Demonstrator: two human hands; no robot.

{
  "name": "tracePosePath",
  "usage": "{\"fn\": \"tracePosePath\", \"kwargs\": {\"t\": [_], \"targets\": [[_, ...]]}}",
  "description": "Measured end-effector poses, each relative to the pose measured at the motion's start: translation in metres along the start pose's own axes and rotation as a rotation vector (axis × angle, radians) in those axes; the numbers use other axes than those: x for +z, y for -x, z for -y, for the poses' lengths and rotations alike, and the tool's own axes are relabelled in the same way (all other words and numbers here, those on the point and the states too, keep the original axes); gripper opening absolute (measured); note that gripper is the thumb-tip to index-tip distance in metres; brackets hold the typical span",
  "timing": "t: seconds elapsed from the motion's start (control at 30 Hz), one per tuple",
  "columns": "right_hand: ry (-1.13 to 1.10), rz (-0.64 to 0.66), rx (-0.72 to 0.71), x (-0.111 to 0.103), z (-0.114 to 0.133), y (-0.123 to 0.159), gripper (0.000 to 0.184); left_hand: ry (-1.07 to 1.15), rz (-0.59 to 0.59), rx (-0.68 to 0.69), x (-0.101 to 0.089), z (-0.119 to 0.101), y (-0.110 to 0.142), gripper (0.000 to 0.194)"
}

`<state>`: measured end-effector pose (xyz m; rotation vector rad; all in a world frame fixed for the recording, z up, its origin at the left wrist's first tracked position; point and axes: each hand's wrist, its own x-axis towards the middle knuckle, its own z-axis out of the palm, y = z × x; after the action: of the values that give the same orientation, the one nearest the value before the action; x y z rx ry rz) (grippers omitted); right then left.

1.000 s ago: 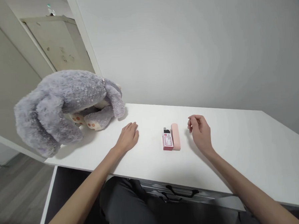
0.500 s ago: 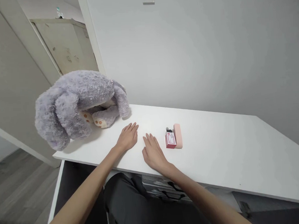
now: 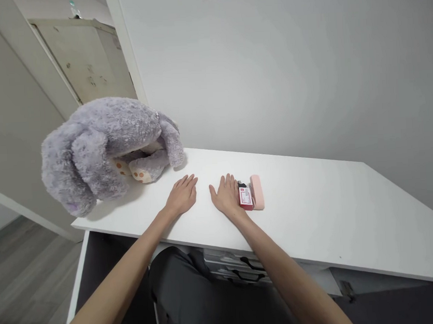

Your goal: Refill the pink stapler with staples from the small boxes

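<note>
My left hand (image 3: pixel 182 194) lies palm down on the white desk (image 3: pixel 331 214), fingers stretched out and holding nothing. To its right, my right hand (image 3: pixel 226 196) also rests flat on the desktop, thumb spread. Its outer edge is close against a small red and white box (image 3: pixel 245 198); whether they touch I cannot tell. A small black item (image 3: pixel 241 184) shows just behind the box, too small to name. Along the box's right side lies a rounded pink case (image 3: pixel 257 192).
A large purple-grey plush toy (image 3: pixel 116 126) is bent over at the desk's left end. Behind the desk rises a grey-white wall (image 3: pixel 262 72). Drawers with black handles (image 3: pixel 248 275) sit under the front edge by my legs. A worn cabinet (image 3: pixel 84 62) stands beyond the doorway.
My right hand has shifted right and turned, coming up beside the red and white box. The left hand stays flat in about the same place. The whole view has tilted slightly.
</note>
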<state>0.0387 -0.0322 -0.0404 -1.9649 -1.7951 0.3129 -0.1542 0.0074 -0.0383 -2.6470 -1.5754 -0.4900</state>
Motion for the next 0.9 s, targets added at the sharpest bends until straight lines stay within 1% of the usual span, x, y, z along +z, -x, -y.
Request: {"fn": "tracePosePath", "kwargs": {"t": [0.13, 0.23, 0.43, 0.57, 0.67, 0.8, 0.9], "targets": [[0.016, -0.002, -0.004, -0.009, -0.031, 0.000, 0.082, 0.020, -0.015, -0.005, 0.000, 0.001, -0.001, 0.055], [0.049, -0.008, -0.008, -0.020, -0.060, 0.000, 0.081, 0.019, -0.012, -0.005, 0.000, 0.002, -0.002, 0.055], [0.137, 0.028, -0.052, -0.056, -0.132, 0.000, 0.076, 0.002, 0.001, -0.014, -0.002, 0.002, -0.005, 0.058], [0.174, 0.038, -0.074, -0.080, -0.181, 0.000, 0.077, 0.000, 0.024, -0.018, -0.003, 0.001, -0.006, 0.059], [0.169, 0.040, -0.079, -0.094, -0.214, 0.001, 0.077, -0.007, 0.032, -0.020, -0.004, 0.001, -0.007, 0.060], [0.148, 0.007, -0.053, -0.109, -0.247, 0.003, 0.074, 0.003, 0.015, -0.018, -0.004, 0.001, -0.007, 0.059], [0.144, -0.019, -0.018, -0.115, -0.263, 0.002, 0.072, -0.003, 0.013, -0.017, -0.003, 0.002, -0.007, 0.059]]}}
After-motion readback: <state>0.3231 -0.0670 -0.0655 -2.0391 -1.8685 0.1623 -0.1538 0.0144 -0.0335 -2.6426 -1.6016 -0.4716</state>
